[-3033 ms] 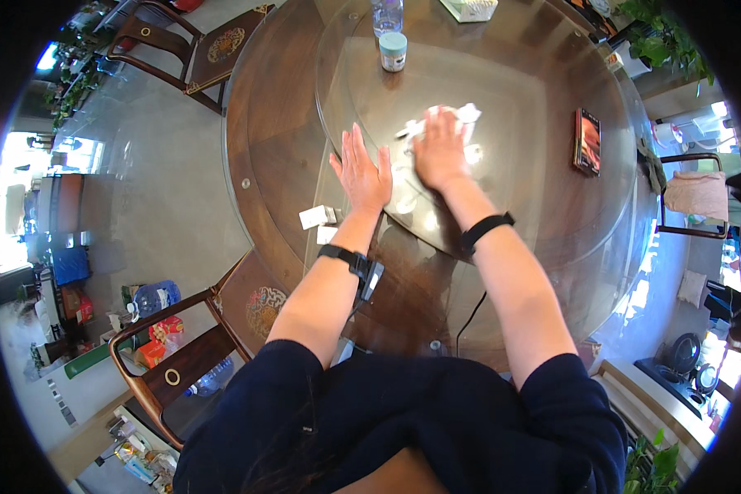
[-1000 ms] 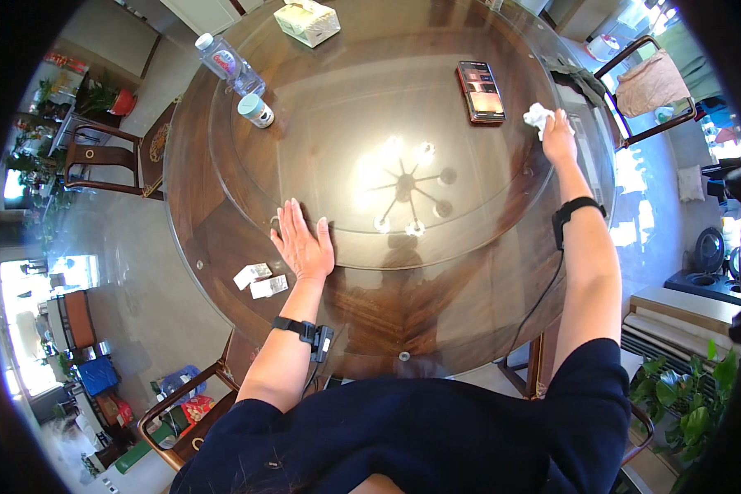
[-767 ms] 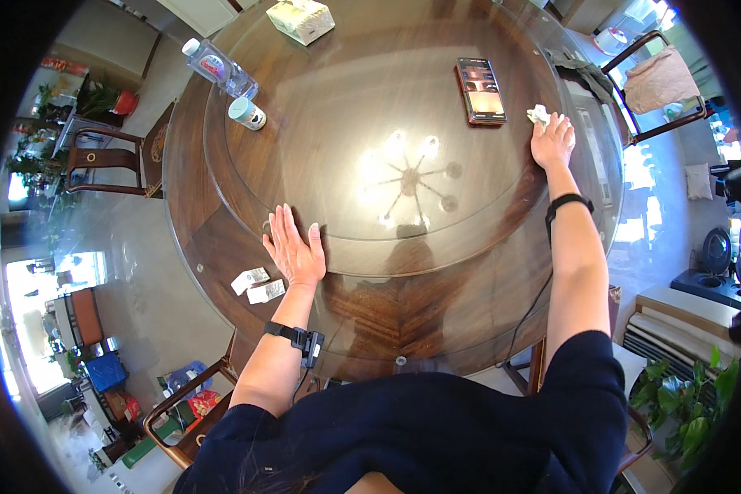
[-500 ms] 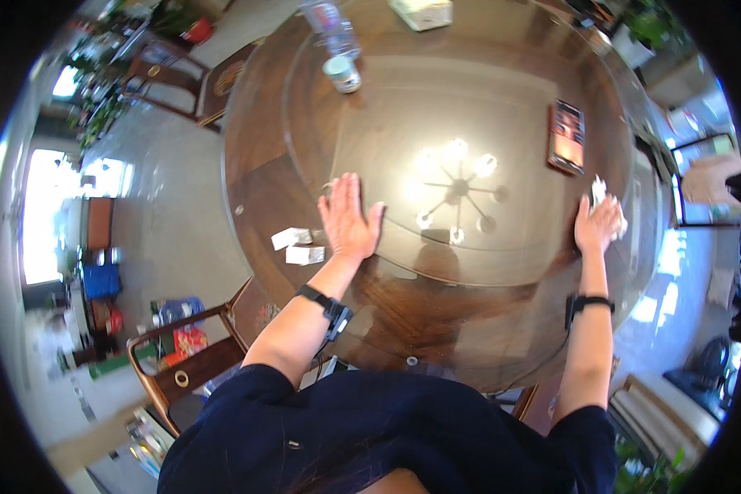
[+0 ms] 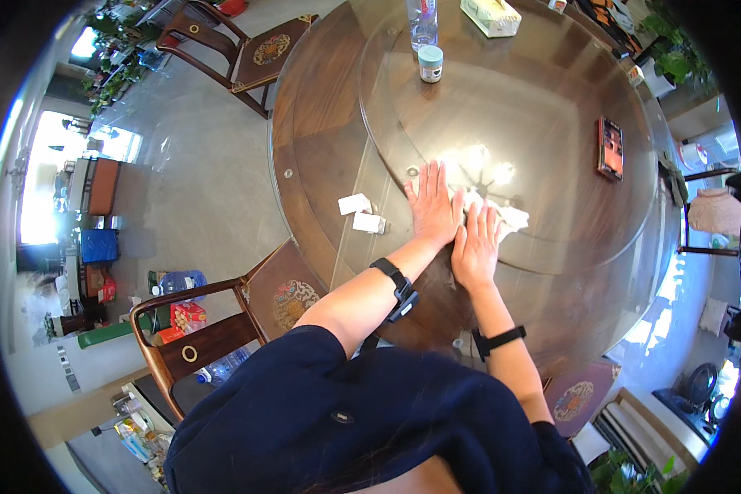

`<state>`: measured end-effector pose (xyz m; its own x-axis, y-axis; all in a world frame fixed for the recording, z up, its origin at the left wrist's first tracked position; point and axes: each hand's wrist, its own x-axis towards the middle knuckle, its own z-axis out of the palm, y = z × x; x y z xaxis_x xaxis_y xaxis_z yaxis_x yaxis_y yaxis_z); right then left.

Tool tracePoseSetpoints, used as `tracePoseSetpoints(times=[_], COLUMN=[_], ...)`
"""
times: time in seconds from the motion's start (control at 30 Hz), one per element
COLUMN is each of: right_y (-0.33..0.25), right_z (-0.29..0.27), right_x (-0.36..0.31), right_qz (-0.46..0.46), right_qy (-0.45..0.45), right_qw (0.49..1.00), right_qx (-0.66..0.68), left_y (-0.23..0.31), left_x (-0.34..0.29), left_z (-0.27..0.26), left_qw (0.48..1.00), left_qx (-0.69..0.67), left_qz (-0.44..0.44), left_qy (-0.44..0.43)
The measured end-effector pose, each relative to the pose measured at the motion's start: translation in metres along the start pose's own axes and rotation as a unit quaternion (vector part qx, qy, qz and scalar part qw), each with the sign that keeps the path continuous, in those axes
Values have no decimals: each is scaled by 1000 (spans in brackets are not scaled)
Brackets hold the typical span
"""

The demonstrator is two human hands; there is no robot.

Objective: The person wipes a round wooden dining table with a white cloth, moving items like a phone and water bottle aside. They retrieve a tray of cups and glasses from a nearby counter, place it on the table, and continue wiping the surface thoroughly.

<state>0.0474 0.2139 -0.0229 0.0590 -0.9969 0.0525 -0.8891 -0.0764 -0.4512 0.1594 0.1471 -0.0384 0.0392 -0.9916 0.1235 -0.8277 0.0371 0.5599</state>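
My left hand (image 5: 433, 204) lies palm down with its fingers spread, at the near edge of the glass turntable (image 5: 552, 90) on the round wooden table (image 5: 321, 115). Right beside it, thumb side against it, my right hand (image 5: 477, 247) presses a crumpled white tissue (image 5: 512, 218) flat on the glass. The tissue shows past its fingertips; the part under the palm is hidden. Two small white boxes (image 5: 355, 204) (image 5: 369, 223) sit on the wood left of my left hand. Black bands circle both wrists.
On the turntable stand a clear plastic bottle (image 5: 422, 25), a jar with a pale green lid (image 5: 430, 63), a tissue box (image 5: 491, 16) and a phone (image 5: 610, 149). Wooden chairs (image 5: 191, 352) (image 5: 259, 51) flank the table's left side; another seat (image 5: 575, 399) is at the near right.
My right hand has swept left with the tissue from the table's right side to beside my left hand. My left hand stays flat near the turntable's edge. The view has shifted.
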Motion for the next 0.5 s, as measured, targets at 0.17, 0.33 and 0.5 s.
tracePoseSetpoints(times=[0.17, 0.33, 0.5], right_y=[29, 68, -13], right_z=[-15, -23, 15], right_x=[-19, -37, -17], right_qz=[-12, 159, 186], right_qy=[15, 66, 50], right_qw=[999, 974, 981], right_qx=[-39, -149, -4], left_y=[-6, -59, -70], left_x=[-22, -9, 4], left_z=[-33, -104, -112], left_qw=[975, 987, 990], left_qx=[-212, -148, -110], left_qz=[37, 62, 27], left_qy=[-54, -1, -89])
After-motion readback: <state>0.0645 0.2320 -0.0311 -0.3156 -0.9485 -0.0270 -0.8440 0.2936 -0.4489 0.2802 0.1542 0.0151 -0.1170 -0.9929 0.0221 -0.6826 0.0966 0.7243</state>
